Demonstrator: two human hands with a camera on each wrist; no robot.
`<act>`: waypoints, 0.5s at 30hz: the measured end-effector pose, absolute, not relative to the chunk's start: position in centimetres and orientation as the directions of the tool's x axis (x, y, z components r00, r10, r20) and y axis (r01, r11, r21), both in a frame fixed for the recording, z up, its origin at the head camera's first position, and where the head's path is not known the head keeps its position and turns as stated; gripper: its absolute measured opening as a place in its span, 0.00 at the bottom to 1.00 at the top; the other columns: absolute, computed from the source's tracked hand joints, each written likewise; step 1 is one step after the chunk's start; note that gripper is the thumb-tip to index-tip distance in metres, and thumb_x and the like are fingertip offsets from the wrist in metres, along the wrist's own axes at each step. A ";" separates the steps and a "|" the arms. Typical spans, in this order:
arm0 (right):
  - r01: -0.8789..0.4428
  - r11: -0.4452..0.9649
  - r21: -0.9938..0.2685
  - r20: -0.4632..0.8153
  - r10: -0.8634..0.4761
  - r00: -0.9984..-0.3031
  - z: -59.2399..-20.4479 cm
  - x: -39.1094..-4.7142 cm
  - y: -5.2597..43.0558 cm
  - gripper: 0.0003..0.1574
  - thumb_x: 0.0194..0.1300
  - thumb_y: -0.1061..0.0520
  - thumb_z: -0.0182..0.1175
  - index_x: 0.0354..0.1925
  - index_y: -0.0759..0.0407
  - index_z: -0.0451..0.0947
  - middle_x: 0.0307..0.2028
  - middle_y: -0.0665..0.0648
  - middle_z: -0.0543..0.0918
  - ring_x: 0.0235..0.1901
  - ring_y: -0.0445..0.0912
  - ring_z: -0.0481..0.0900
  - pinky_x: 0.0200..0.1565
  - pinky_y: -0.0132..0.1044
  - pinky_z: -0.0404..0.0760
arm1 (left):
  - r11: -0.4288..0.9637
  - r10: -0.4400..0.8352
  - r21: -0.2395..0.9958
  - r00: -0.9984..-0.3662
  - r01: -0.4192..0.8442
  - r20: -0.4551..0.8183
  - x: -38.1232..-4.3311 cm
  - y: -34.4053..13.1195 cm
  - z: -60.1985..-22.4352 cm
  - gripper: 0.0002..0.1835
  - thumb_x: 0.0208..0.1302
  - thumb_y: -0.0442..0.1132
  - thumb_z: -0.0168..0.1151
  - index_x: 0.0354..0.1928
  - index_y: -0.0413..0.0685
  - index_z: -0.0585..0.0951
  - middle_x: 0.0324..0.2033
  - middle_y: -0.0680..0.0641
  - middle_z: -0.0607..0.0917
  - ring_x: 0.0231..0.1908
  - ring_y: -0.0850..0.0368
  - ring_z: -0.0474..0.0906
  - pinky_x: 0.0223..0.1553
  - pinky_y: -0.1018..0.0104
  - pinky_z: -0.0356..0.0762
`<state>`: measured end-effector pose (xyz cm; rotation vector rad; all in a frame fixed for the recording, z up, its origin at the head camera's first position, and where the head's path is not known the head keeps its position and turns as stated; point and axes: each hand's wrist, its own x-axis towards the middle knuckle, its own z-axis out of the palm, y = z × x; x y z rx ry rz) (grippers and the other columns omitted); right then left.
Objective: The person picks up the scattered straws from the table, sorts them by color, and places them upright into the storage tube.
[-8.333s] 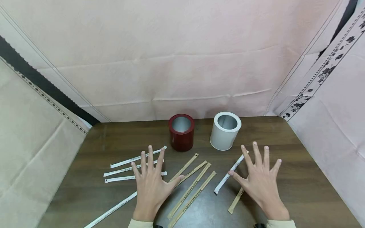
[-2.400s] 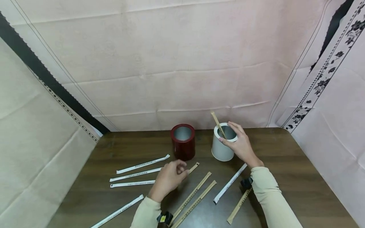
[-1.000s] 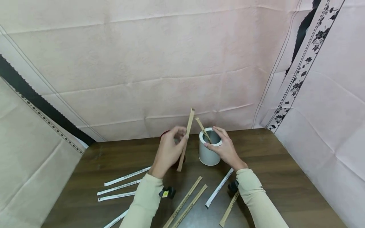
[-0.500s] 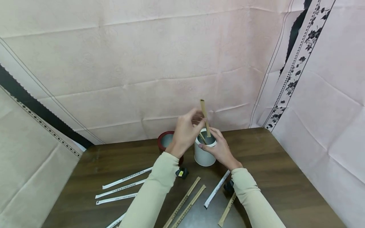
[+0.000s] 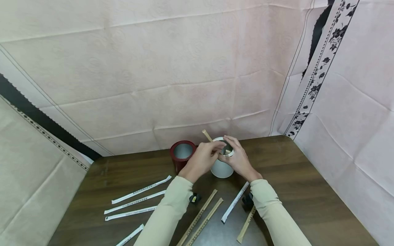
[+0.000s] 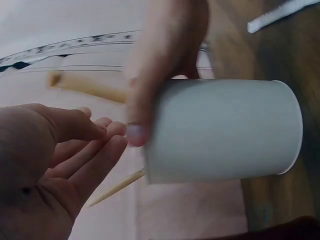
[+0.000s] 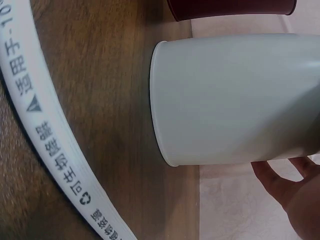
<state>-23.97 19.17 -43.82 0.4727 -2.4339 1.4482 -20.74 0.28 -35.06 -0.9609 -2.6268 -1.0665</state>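
A white cylindrical cup (image 5: pixel 222 170) stands upright at the back of the table. My right hand (image 5: pixel 240 161) grips its rim, thumb in front and fingers around the far side. Two brown paper-wrapped straws stand in the cup, leaning apart; in the left wrist view one straw (image 6: pixel 92 90) is blurred and another straw (image 6: pixel 117 188) shows below it. My left hand (image 5: pixel 203 158) hovers at the cup's mouth, its fingers loosely bent with nothing between them in the left wrist view. A dark red cup (image 5: pixel 178 165) stands to the left, partly behind my left hand.
Several white-wrapped straws (image 5: pixel 135 200) lie at left, one partly under my left sleeve. Two brown straws (image 5: pixel 197 218) lie front centre. A white straw (image 5: pixel 235 202) and a brown straw (image 5: pixel 246 225) lie beside my right forearm. Cloth (image 5: pixel 172 61) hangs behind the table.
My left hand picked up a brown straw, carried it right to the white cup, and let go of it there. My right hand has kept its hold on the cup's rim lately.
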 end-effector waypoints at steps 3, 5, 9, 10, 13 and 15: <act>-0.392 0.463 -0.795 0.373 -0.138 -0.918 -43.9 -24.0 19.0 0.56 0.62 0.42 0.78 0.80 0.55 0.64 0.78 0.51 0.63 0.77 0.55 0.62 0.71 0.65 0.67 | 0.536 0.480 0.592 -0.794 0.602 0.373 -19.2 -1.4 -34.4 0.17 0.75 0.29 0.63 0.62 0.43 0.84 0.55 0.44 0.89 0.54 0.52 0.88 0.53 0.60 0.86; -0.389 0.470 -0.792 0.372 -0.133 -0.919 -44.0 -24.0 18.8 0.57 0.61 0.40 0.78 0.80 0.55 0.64 0.78 0.51 0.63 0.76 0.55 0.64 0.70 0.65 0.68 | 0.523 0.455 0.622 -0.808 0.584 0.376 -18.1 -2.7 -33.9 0.17 0.75 0.31 0.64 0.62 0.43 0.84 0.55 0.44 0.89 0.53 0.53 0.88 0.52 0.60 0.86; -0.399 0.476 -0.783 0.391 -0.121 -0.912 -43.9 -24.0 18.5 0.56 0.61 0.41 0.78 0.78 0.57 0.66 0.77 0.52 0.64 0.73 0.56 0.67 0.69 0.63 0.69 | 0.520 0.390 0.687 -0.857 0.507 0.337 -15.8 -5.2 -33.7 0.14 0.76 0.36 0.65 0.59 0.47 0.85 0.51 0.48 0.90 0.48 0.58 0.88 0.52 0.61 0.86; -0.401 0.479 -0.781 0.397 -0.114 -0.911 -43.9 -24.1 18.4 0.55 0.61 0.42 0.78 0.78 0.57 0.67 0.77 0.52 0.65 0.73 0.56 0.68 0.68 0.63 0.70 | 0.524 0.376 0.701 -0.870 0.483 0.318 -15.3 -5.7 -33.9 0.12 0.76 0.37 0.65 0.58 0.49 0.86 0.50 0.49 0.90 0.47 0.59 0.88 0.51 0.61 0.86; -0.403 0.483 -0.777 0.410 -0.098 -0.907 -43.8 -24.1 18.5 0.54 0.60 0.43 0.79 0.77 0.57 0.68 0.76 0.53 0.66 0.72 0.56 0.68 0.69 0.62 0.69 | 0.547 0.338 0.737 -0.910 0.397 0.239 -14.1 -7.1 -35.3 0.09 0.76 0.40 0.65 0.54 0.52 0.87 0.46 0.53 0.90 0.43 0.60 0.87 0.48 0.59 0.87; -0.405 0.482 -0.777 0.414 -0.092 -0.905 -43.6 -24.1 18.5 0.54 0.60 0.44 0.79 0.77 0.58 0.69 0.76 0.54 0.67 0.73 0.57 0.67 0.69 0.63 0.68 | 0.566 0.319 0.750 -0.930 0.342 0.184 -13.4 -7.8 -36.7 0.08 0.76 0.41 0.65 0.52 0.53 0.88 0.45 0.54 0.90 0.43 0.59 0.87 0.47 0.57 0.86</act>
